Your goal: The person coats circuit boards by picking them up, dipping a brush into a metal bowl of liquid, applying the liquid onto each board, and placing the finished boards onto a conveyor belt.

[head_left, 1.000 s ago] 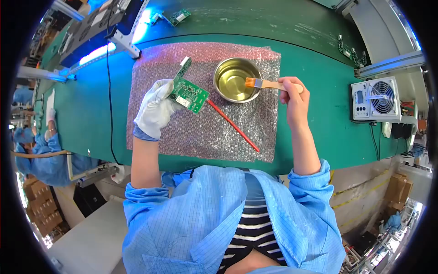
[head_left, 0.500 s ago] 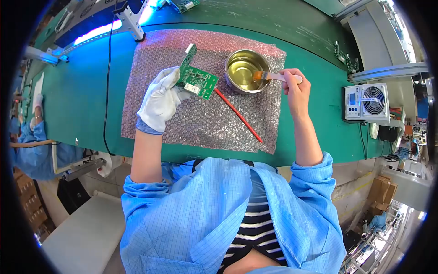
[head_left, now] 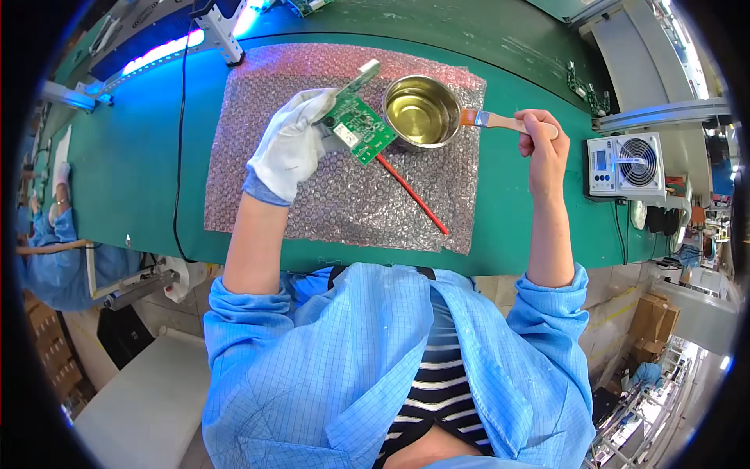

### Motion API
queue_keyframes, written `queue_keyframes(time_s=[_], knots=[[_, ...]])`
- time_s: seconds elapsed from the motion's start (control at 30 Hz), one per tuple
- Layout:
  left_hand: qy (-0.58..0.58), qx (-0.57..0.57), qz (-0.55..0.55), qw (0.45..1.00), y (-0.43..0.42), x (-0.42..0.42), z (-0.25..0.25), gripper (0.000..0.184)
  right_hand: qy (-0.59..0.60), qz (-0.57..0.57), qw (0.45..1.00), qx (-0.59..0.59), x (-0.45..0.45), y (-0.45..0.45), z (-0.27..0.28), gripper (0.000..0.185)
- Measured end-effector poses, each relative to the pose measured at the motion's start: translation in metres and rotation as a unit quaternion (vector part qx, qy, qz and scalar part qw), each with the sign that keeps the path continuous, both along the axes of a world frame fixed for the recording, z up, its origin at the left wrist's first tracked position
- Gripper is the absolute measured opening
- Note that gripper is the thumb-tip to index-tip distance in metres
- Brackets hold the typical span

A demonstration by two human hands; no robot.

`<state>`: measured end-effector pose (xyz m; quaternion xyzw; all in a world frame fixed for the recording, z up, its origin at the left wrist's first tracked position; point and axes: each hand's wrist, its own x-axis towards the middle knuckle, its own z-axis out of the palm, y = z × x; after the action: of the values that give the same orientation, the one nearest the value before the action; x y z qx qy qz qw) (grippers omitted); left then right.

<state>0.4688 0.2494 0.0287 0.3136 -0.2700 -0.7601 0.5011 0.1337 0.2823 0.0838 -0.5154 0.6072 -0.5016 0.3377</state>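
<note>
Grips a green circuit board (head_left: 366, 134) by one edge in the gloved left hand (head_left: 289, 142), above the bubble wrap (head_left: 351, 211) on the tabletop (head_left: 141, 187), near the metal bowl (head_left: 449, 107) of yellowish liquid (head_left: 414, 119). Holds a brush (head_left: 508, 123) by its wooden handle in the bare right hand (head_left: 544, 148), bristles (head_left: 469, 117) at the bowl's edge; cannot tell whether touching. Could drip onto the bubble wrap from loaded bristles. Could knock the bowl and spill by swinging board or brush too close. Might drop the board through a slack, slippery gloved grip.
</note>
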Motion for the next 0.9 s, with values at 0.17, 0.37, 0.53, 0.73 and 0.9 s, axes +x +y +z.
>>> queue_keyframes(time_s=[0.17,0.37,0.53,0.73,0.9], knots=[[-0.007,-0.003,-0.045,0.999,-0.009,-0.013,0.0,0.033,-0.045,0.075,0.996,-0.019,0.022,0.008,0.014,0.02],[-0.075,-0.03,-0.089,0.993,-0.005,-0.023,0.007,0.036,-0.011,0.277,0.96,-0.05,0.034,0.009,0.021,0.021],[-0.121,-0.06,-0.102,0.986,-0.006,-0.026,0.005,0.037,0.071,0.331,0.939,-0.057,0.04,0.004,0.021,0.017],[-0.179,-0.099,-0.099,0.974,-0.001,-0.03,0.018,0.037,0.057,0.317,0.946,-0.024,0.049,0.002,0.013,0.015],[-0.199,-0.093,-0.096,0.971,0.003,-0.033,0.019,0.036,0.068,0.266,0.962,0.007,0.057,0.007,0.013,0.019]])
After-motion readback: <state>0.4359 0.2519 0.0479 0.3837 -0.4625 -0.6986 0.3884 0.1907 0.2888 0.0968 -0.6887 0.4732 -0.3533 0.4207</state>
